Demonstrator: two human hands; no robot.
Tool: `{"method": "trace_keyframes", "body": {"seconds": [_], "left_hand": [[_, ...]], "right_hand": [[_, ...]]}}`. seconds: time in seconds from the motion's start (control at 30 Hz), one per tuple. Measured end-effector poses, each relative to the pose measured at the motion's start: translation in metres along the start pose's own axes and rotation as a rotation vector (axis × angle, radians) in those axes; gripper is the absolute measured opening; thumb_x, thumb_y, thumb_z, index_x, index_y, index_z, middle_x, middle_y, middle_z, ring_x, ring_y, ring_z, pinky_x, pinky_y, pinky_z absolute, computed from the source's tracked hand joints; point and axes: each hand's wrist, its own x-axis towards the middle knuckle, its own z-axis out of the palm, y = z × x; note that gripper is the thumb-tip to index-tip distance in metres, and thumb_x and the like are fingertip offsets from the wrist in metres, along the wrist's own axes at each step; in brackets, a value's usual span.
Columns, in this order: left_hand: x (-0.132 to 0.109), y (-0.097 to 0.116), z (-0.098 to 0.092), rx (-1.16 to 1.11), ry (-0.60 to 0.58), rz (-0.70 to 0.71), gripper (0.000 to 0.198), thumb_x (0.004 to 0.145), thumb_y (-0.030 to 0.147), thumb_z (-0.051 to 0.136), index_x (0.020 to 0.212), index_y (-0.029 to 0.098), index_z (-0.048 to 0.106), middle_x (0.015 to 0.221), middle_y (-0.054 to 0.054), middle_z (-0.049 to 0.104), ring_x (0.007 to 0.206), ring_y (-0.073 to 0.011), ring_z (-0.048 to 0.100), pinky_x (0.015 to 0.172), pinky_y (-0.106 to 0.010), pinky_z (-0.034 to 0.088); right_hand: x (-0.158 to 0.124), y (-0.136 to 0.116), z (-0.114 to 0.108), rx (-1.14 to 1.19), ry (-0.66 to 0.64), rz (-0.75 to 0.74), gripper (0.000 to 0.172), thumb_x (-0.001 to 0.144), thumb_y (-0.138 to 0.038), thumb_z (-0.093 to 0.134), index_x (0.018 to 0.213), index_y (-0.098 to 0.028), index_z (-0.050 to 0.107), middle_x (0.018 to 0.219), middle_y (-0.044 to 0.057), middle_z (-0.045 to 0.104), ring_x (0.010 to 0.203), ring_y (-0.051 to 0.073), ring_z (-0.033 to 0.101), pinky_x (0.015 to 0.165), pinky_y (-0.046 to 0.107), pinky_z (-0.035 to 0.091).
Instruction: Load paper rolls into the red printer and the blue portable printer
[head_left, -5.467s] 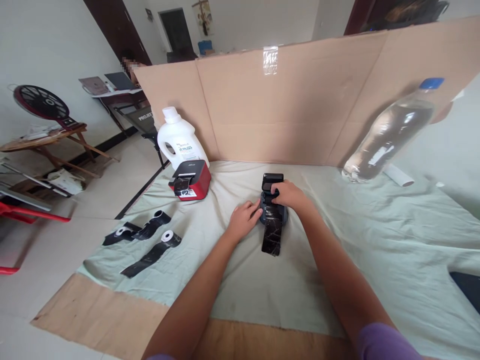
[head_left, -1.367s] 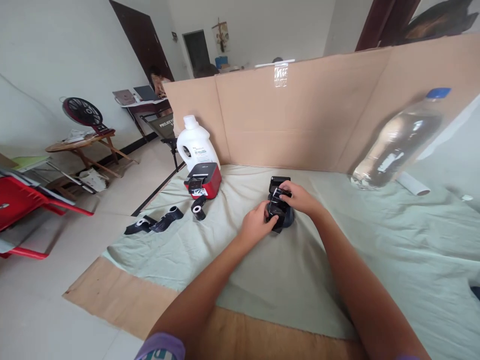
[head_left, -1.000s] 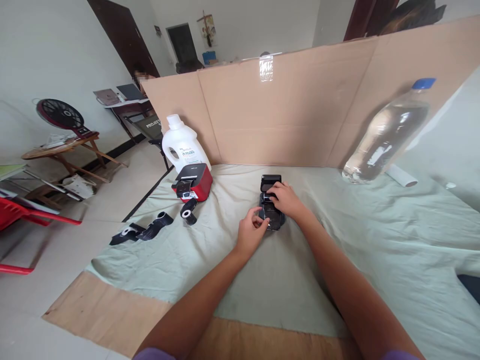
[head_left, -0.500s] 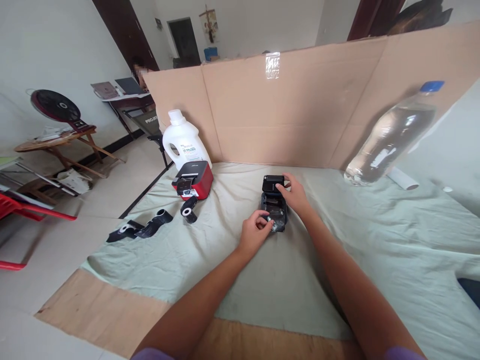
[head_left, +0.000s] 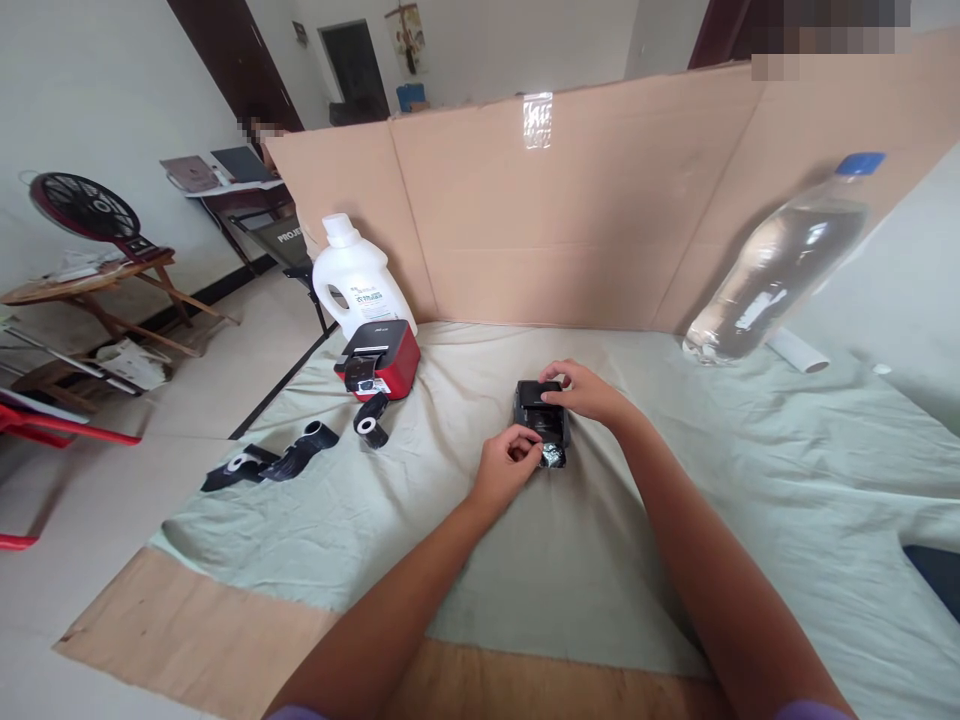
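white walls (head_left: 90,90) enclose a daylit room with a pale tiled floor (head_left: 247,360). a dark brown door (head_left: 225,50) and an open doorway (head_left: 352,60) stand at the back. a wooden folding table (head_left: 97,285) carries a black fan (head_left: 82,205); a white-topped desk (head_left: 225,188) behind it holds two laptops (head_left: 236,161)

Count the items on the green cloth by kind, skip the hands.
Printers: 2 (black printer, red printer)
Bottles: 2 (white jug, clear bottle)
Black rolls: 3
White tube: 1
Total: 8
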Motion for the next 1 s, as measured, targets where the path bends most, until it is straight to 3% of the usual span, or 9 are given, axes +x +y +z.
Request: {"method": "trace_keyframes", "body": {"seconds": [0.17, 0.3, 0.53, 0.63, 0.8, 0.9, 1.0], "left_hand": [[0.002, -0.005, -0.001, -0.012, -0.008, -0.011, 0.017, 0.081, 0.031, 0.065, 0.09, 0.017, 0.065, 0.06, 0.005, 0.055, 0.055, -0.0082, 0.045, 0.057, -0.02, 0.037], [0.002, -0.006, 0.0, -0.005, -0.011, -0.016, 0.016, 0.081, 0.031, 0.066, 0.09, 0.017, 0.065, 0.061, 0.005, 0.056, 0.055, -0.0082, 0.045, 0.057, -0.02, 0.037], [0.003, 0.0, -0.003, 0.016, 0.049, 0.006, 0.027, 0.086, 0.037, 0.062, 0.106, 0.018, 0.059, 0.056, 0.008, 0.048, 0.052, -0.0089, 0.042, 0.056, -0.02, 0.037], [0.012, 0.006, -0.015, 0.24, 0.082, 0.096, 0.033, 0.093, 0.037, 0.054, 0.119, 0.02, 0.062, 0.063, 0.004, 0.053, 0.058, -0.0116, 0.049, 0.059, -0.022, 0.04], [0.023, 0.013, -0.032, 0.73, -0.029, 0.18, 0.043, 0.098, 0.028, 0.041, 0.137, 0.034, 0.058, 0.108, -0.003, 0.07, 0.096, -0.0193, 0.064, 0.083, -0.03, 0.048], [0.025, 0.012, -0.033, 0.814, -0.037, 0.143, 0.05, 0.095, 0.019, 0.04, 0.139, 0.038, 0.056, 0.121, 0.0, 0.069, 0.105, -0.0201, 0.065, 0.086, -0.031, 0.049], [0.028, 0.011, -0.03, 0.844, -0.015, 0.09, 0.051, 0.093, 0.015, 0.041, 0.134, 0.039, 0.059, 0.119, 0.003, 0.071, 0.102, -0.0205, 0.067, 0.085, -0.031, 0.05]], "right_hand": [[-0.001, 0.004, 0.005, 0.192, -0.037, 0.26, 0.061, 0.074, -0.023, 0.07, 0.133, -0.025, 0.058, 0.137, 0.01, 0.055, 0.113, 0.024, 0.056, 0.1, 0.039, 0.045], [-0.001, 0.009, 0.009, 0.366, -0.093, 0.362, 0.063, 0.072, -0.021, 0.069, 0.135, -0.022, 0.057, 0.138, 0.009, 0.057, 0.12, 0.025, 0.055, 0.104, 0.036, 0.043], [-0.002, 0.011, 0.015, 0.413, -0.052, 0.394, 0.066, 0.069, -0.02, 0.068, 0.134, -0.02, 0.056, 0.137, 0.011, 0.057, 0.123, 0.027, 0.054, 0.105, 0.038, 0.042], [-0.004, 0.015, 0.018, 0.429, -0.016, 0.362, 0.067, 0.069, -0.021, 0.07, 0.134, -0.019, 0.057, 0.138, 0.011, 0.057, 0.124, 0.027, 0.053, 0.108, 0.037, 0.039], [-0.006, 0.029, 0.023, 0.499, -0.002, 0.314, 0.07, 0.07, -0.028, 0.074, 0.137, -0.024, 0.057, 0.14, 0.009, 0.056, 0.124, 0.027, 0.054, 0.107, 0.037, 0.041], [-0.007, 0.037, 0.021, 0.538, -0.027, 0.309, 0.073, 0.07, -0.033, 0.076, 0.14, -0.027, 0.054, 0.141, 0.007, 0.057, 0.124, 0.026, 0.053, 0.105, 0.037, 0.041], [-0.008, 0.044, 0.017, 0.579, -0.023, 0.365, 0.068, 0.074, -0.034, 0.072, 0.14, -0.028, 0.055, 0.146, 0.006, 0.054, 0.125, 0.027, 0.052, 0.093, 0.033, 0.046]]}}
